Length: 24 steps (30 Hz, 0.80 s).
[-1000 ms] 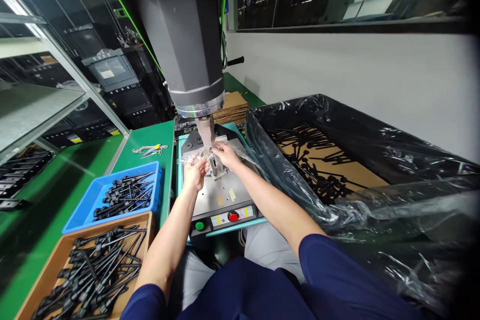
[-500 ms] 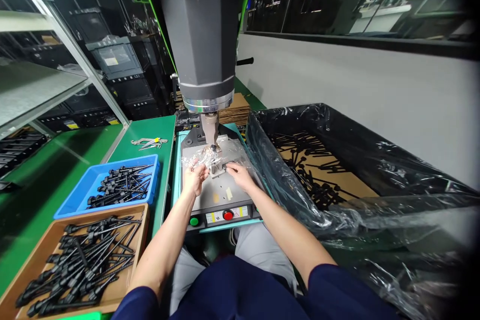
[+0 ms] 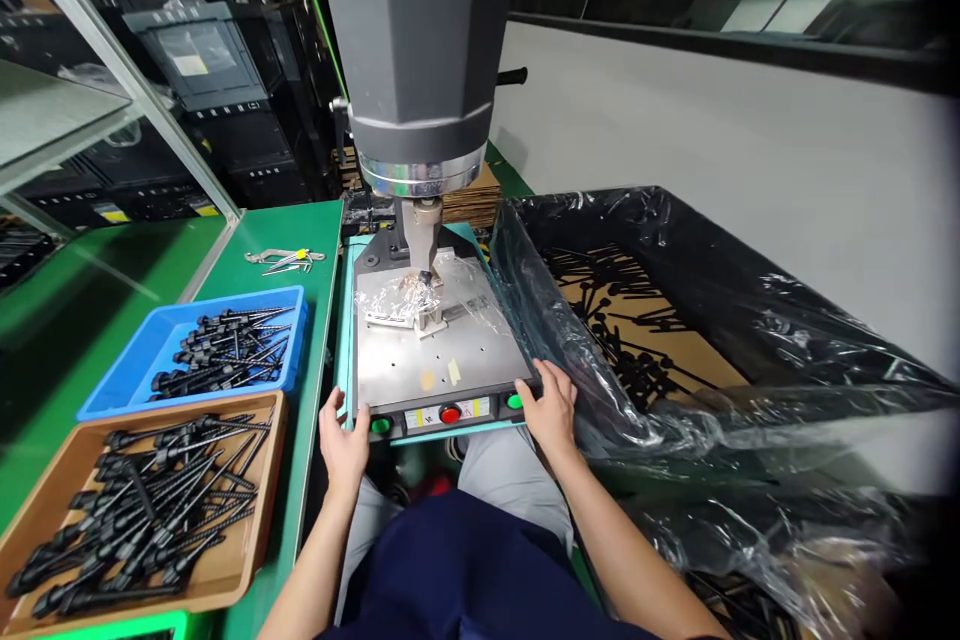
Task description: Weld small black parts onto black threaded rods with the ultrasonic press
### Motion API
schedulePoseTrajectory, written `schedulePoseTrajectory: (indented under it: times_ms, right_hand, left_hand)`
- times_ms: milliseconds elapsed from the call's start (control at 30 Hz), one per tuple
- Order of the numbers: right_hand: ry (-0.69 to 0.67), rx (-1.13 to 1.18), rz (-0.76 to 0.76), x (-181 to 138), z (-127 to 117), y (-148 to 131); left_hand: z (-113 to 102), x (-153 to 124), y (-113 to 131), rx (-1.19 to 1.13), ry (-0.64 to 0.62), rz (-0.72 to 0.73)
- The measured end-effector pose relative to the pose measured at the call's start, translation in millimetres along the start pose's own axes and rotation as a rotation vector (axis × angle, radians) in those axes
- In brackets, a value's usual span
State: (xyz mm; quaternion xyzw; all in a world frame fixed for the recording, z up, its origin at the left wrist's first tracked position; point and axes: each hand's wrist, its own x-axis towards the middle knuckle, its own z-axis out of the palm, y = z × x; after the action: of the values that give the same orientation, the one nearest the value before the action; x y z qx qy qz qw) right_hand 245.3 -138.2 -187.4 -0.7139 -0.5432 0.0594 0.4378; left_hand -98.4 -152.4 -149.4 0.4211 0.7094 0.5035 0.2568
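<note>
My left hand grips the front left corner of the press base, its thumb beside the left green button. At the front right corner my right hand rests with its fingers spread, the thumb at the right green button. A red button sits between them. On the metal plate a small part wrapped in crinkled clear film lies in the fixture under the tip of the grey press head. Neither hand holds a loose object.
A blue tray and a brown tray of black rod-shaped parts stand on the green bench at the left. Scissors-like tools lie behind them. At the right is a large box lined with black plastic, holding more black parts.
Both hands left the wrapped part under the press head and drew back to the front corners of the base by the green buttons. The camera view shifted slightly.
</note>
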Motion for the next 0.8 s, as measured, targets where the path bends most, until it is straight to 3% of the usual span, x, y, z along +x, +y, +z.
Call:
schedulePoseTrajectory:
  times_ms: [67,167,333,500,700,800]
  right_hand:
    - [-0.061,-0.044,0.065,-12.5,1.3,17.3]
    - [-0.187,-0.017,0.115,-23.3,6.8,33.9]
    - [-0.246,-0.004,0.136,-24.7,8.6,40.9]
    - [-0.224,0.002,0.158,-26.1,8.4,40.1]
    - [-0.29,0.09,0.151,-25.5,4.1,42.3]
    - [-0.32,0.131,0.16,-24.8,1.5,43.1]
  left_hand:
    - [-5.2,-4.0,-25.4,0.13,-0.056,-0.024]
    - [-5.3,-2.2,-42.6,0.145,-0.158,-0.048]
    - [-8.3,3.0,-43.6,0.103,-0.244,0.003]
    - [-9.6,2.4,-45.3,0.124,-0.212,0.013]
    - [-12.8,4.5,-41.0,0.072,-0.279,-0.061]
    - [-17.7,4.4,-33.1,0.074,-0.218,-0.087]
